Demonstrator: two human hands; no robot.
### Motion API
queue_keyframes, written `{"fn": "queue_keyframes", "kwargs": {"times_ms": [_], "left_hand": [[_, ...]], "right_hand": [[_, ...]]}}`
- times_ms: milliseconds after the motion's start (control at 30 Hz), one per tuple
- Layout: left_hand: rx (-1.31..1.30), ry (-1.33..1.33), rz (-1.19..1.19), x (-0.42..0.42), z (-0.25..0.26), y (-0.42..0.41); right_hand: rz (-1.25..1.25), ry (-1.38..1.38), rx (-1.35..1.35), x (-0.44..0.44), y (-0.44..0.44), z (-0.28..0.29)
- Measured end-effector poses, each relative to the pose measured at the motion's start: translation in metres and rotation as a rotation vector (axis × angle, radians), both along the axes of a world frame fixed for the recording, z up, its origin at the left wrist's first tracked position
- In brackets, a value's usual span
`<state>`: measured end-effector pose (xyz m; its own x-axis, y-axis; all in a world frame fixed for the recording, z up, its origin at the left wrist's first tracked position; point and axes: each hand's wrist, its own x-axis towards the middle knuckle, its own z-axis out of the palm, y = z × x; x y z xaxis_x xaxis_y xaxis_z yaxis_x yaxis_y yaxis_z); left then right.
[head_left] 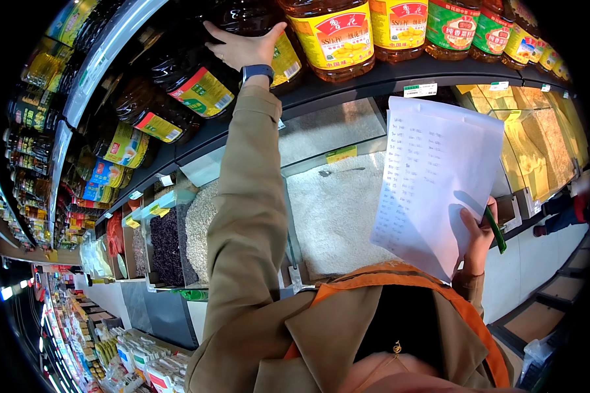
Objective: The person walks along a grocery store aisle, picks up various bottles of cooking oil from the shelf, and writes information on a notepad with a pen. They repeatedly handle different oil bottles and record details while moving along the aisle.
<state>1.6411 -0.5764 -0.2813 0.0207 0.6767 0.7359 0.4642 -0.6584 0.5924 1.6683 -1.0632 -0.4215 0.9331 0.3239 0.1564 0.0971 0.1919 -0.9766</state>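
Observation:
My left hand (248, 48), with a dark band at its wrist, reaches up to the shelf and lies with thumb and fingers spread around the upper part of a large dark cooking oil bottle (286, 59). Its fingertips are partly lost against the dark glassy surface. In my right hand (478, 236) are white paper sheets (435, 167) with rows of handwriting and a green pen (495, 230). The sheets hang over a bin of white rice (337, 211). To the right of the touched bottle stands an oil bottle with a yellow and red label (332, 37).
More oil bottles (196, 91) line the curving shelf (398, 73) on both sides. Below are clear bins of black grain (166, 245) and pale grain (201, 221), and yellow-lined bins (531, 142). A person's legs (563, 213) show at far right. Packaged goods (142, 358) fill the lower left.

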Motion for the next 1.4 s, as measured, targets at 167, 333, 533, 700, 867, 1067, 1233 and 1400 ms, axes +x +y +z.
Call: {"fn": "queue_keyframes", "kwargs": {"times_ms": [167, 333, 533, 700, 867, 1067, 1233, 1400], "left_hand": [[0.024, -0.032, -0.099, -0.007, -0.006, 0.008], [0.104, 0.023, -0.21, -0.028, -0.004, 0.022], [0.185, -0.074, -0.377, -0.027, -0.015, 0.027], [0.235, -0.063, -0.238, -0.015, -0.062, 0.008], [0.01, 0.107, -0.189, -0.009, -0.125, -0.056], [0.009, 0.178, -0.47, 0.015, -0.111, -0.098], [0.226, -0.01, -0.5, 0.055, -0.031, -0.107], [0.141, 0.112, -0.303, 0.087, 0.059, -0.075]], "right_hand": [[-0.008, 0.024, 0.001, 0.003, 0.004, -0.007], [0.031, 0.048, -0.027, 0.008, 0.008, -0.008], [0.065, 0.065, -0.003, 0.011, 0.012, -0.01], [0.045, 0.021, -0.019, 0.012, 0.009, -0.009], [0.024, 0.024, 0.002, 0.012, 0.0, -0.001], [-0.022, -0.005, 0.0, 0.014, -0.018, -0.004], [-0.048, 0.008, 0.081, 0.003, -0.038, -0.001], [-0.169, 0.089, 0.167, -0.029, -0.063, 0.012]]}}
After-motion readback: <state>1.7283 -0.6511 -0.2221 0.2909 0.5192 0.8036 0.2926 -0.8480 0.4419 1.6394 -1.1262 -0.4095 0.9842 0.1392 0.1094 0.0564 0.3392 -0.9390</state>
